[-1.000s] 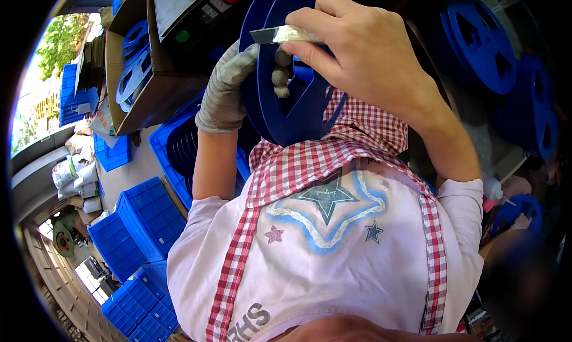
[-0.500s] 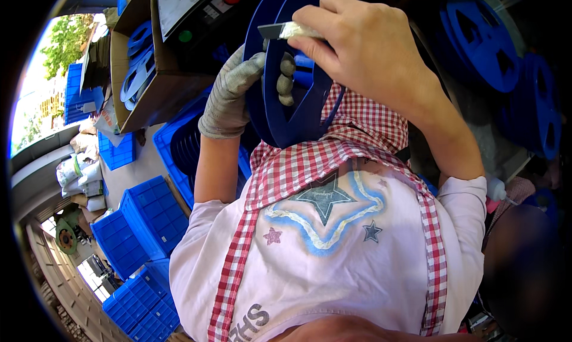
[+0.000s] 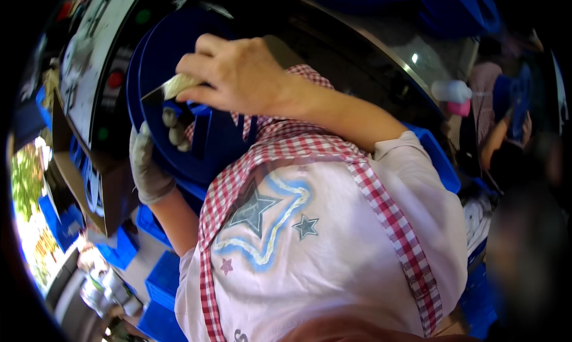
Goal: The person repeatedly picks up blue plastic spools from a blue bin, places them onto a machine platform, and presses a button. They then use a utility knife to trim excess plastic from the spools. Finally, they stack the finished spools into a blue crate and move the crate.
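A dark blue plastic reel (image 3: 205, 160) with cut-out windows is held upright in front of my chest. My left hand (image 3: 146, 166), in a grey-white work glove, grips it from the left. Its fingertips show through a window of the reel. My bare right hand (image 3: 241, 73) is closed around the wrapped, pale handle (image 3: 180, 85) of a knife. The short flat blade (image 3: 154, 96) points left and lies over the reel's face, just above the gloved fingertips. Whether the edge touches the plastic I cannot tell.
A machine panel with a red button (image 3: 115, 79) stands at the upper left. Below it is a cardboard box (image 3: 107, 208) with blue reels. Blue crates (image 3: 164, 282) sit lower left, more blue reels (image 3: 459, 8) upper right. A white bottle (image 3: 451, 91) and another person's arm (image 3: 493, 140) are at right.
The whole view has turned, so the reel and both hands now appear further left. The reel's face is turned more toward me. Both hands keep their holds.
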`<state>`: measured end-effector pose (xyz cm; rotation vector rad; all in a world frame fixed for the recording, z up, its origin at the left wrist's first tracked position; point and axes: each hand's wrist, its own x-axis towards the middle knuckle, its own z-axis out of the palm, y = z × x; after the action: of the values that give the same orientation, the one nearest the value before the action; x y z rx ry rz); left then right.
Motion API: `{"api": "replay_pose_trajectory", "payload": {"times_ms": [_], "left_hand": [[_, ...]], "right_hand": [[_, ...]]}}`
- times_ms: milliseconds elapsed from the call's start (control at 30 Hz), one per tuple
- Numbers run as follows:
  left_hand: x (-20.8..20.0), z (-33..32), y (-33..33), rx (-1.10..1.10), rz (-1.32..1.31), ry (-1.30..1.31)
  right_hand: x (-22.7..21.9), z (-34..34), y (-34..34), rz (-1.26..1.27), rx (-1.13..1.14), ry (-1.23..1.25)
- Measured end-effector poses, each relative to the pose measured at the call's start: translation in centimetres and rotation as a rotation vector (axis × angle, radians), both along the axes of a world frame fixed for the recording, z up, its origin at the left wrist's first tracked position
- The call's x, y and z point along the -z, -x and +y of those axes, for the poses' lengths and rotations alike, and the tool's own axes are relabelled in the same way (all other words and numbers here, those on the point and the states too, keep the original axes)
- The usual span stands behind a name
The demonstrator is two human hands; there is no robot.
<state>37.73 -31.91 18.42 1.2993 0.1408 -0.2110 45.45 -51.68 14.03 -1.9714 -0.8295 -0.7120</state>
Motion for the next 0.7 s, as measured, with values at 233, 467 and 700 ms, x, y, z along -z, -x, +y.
{"api": "replay_pose_trajectory", "payload": {"times_ms": [233, 467, 700], "left_hand": [[-1.0, -2.7, -1.3, 0.028, 0.067, 0.011], [-1.8, -4.0, -1.1, 0.032, 0.031, 0.015], [-1.3, -3.2, -0.4, 0.047, 0.045, 0.167]], "right_hand": [[-3.0, -3.3, 0.2, 0.187, 0.042, 0.109], [-5.7, -4.7, 0.6, 0.058, -0.126, 0.281], [-5.1, -5.4, -1.3, 0.188, 0.018, 0.176]]}}
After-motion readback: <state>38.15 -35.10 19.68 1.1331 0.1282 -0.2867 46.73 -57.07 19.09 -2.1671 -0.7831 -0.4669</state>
